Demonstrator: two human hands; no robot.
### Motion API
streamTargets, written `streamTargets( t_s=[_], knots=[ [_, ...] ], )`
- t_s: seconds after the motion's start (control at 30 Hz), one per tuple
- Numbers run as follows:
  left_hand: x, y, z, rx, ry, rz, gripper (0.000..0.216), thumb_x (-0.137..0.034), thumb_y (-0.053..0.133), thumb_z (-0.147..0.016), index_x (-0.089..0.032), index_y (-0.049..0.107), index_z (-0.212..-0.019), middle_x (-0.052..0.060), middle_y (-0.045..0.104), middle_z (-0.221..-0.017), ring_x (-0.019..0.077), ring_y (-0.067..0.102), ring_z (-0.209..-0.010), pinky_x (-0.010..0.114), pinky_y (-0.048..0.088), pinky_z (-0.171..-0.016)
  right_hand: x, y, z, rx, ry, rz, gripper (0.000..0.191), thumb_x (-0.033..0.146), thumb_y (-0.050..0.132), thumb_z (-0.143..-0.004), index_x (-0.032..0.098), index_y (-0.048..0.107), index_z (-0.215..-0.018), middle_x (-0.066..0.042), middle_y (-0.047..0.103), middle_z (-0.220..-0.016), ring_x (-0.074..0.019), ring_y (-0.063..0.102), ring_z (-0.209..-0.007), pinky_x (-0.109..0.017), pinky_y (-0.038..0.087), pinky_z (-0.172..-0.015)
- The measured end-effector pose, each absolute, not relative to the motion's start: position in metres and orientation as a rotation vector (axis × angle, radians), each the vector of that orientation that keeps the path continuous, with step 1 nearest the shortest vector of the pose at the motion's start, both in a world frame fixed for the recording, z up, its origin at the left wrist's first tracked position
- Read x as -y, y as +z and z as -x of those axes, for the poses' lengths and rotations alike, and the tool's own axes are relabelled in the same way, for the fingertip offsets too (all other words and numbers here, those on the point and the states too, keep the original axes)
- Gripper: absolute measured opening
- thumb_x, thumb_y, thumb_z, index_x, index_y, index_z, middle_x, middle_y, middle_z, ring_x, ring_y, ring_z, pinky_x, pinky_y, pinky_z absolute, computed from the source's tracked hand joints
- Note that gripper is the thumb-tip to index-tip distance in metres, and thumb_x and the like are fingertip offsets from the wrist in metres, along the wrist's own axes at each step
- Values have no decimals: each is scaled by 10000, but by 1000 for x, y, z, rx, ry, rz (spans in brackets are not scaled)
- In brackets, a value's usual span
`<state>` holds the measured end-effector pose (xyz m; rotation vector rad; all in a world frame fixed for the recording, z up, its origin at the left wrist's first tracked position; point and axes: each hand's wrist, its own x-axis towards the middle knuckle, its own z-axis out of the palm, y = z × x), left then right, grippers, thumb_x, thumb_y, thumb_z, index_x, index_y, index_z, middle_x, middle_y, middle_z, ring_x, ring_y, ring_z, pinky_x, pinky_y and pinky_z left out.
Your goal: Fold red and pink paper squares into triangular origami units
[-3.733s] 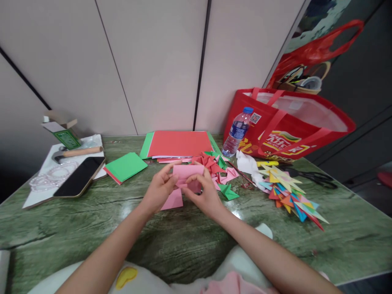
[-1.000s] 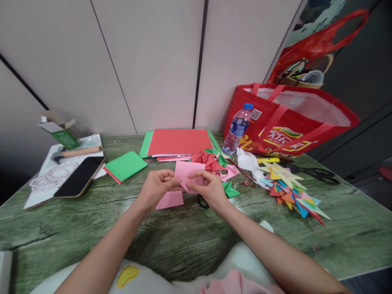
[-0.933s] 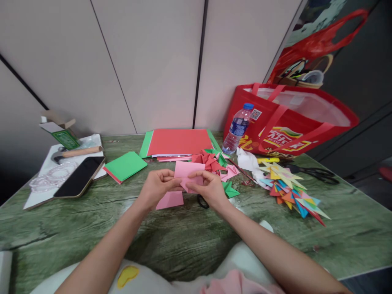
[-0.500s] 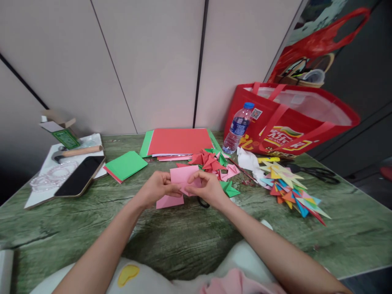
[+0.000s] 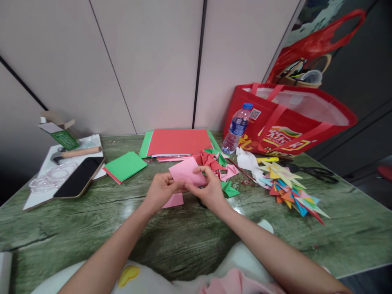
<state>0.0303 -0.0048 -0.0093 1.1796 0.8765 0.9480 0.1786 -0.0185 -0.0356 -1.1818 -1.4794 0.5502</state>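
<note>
A pink sheet of paper (image 5: 186, 171) is held tilted just above the green table (image 5: 92, 212), pinched from both sides. My left hand (image 5: 161, 191) grips its near left edge with thumb and fingers closed. My right hand (image 5: 208, 190) pinches its right side, fingers curled over a fold. Another pink piece (image 5: 174, 200) lies flat on the table under my left hand. Small folded red, green and pink paper pieces (image 5: 214, 163) are heaped just beyond my right hand.
A stack of red and green sheets (image 5: 179, 143) lies at the back, a green square pad (image 5: 125, 165) to its left. A phone (image 5: 79, 176), a hammer (image 5: 76, 153) and a small box (image 5: 59, 132) sit far left. Right: water bottle (image 5: 236, 130), red bag (image 5: 290, 122), multicoloured folded star (image 5: 290, 190), scissors (image 5: 315, 173).
The pink sheet has been turned and tilted between my hands, its upper corner now pointing up and left. Both hands stayed close together over the same spot.
</note>
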Motion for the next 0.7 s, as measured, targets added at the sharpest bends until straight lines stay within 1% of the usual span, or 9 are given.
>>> streamTargets(
  t_s=[0.23,0.37,0.4,0.47,0.53,0.6,0.7],
  knots=[
    [5,-12,-34,-878,959,-1130,283,-304,721,-578,-86,638,-738,51,711,-658,203,666,-643,349,541,-707,20,-32,-178,1481,573,1223,314,214,634,-593,187,494,-873,-11,548,-853,-174,528,-787,-273,423,-696],
    [5,-11,-33,-903,972,-1120,283,-301,728,-567,-88,641,-731,56,710,-648,214,668,-641,359,540,-710,18,-32,-179,1463,587,1176,294,198,625,-585,188,504,-852,-11,549,-843,-176,526,-798,-278,431,-708],
    [5,-10,-32,-912,978,-1115,290,-302,730,-565,-86,642,-738,58,710,-647,216,669,-637,363,540,-710,17,-34,-179,1442,614,1162,296,194,625,-582,191,502,-851,-9,544,-839,-172,526,-783,-275,437,-693],
    [4,-9,-30,-922,987,-1106,309,-305,732,-564,-82,642,-759,64,711,-656,221,670,-640,368,539,-714,15,-36,-179,1368,753,1123,321,183,619,-583,201,481,-872,-1,520,-822,-138,518,-661,-232,442,-547],
    [2,-8,-28,-923,1000,-1103,327,-307,735,-562,-79,642,-777,71,712,-672,226,670,-658,371,537,-725,13,-38,-178,1287,904,1049,341,168,611,-588,209,459,-891,4,493,-833,-102,494,-574,-204,427,-466],
    [1,-7,-27,-917,1010,-1105,333,-307,737,-560,-76,644,-781,77,713,-683,234,670,-671,378,536,-731,12,-38,-177,1226,1022,973,350,159,611,-590,213,447,-894,9,475,-842,-80,487,-543,-195,438,-460],
    [-1,-6,-24,-919,1011,-1116,319,-284,734,-570,-73,643,-790,84,714,-698,236,670,-677,379,539,-727,12,-37,-177,1191,1098,921,349,165,613,-595,214,444,-897,16,478,-829,-71,499,-541,-194,461,-485]
  ],
)
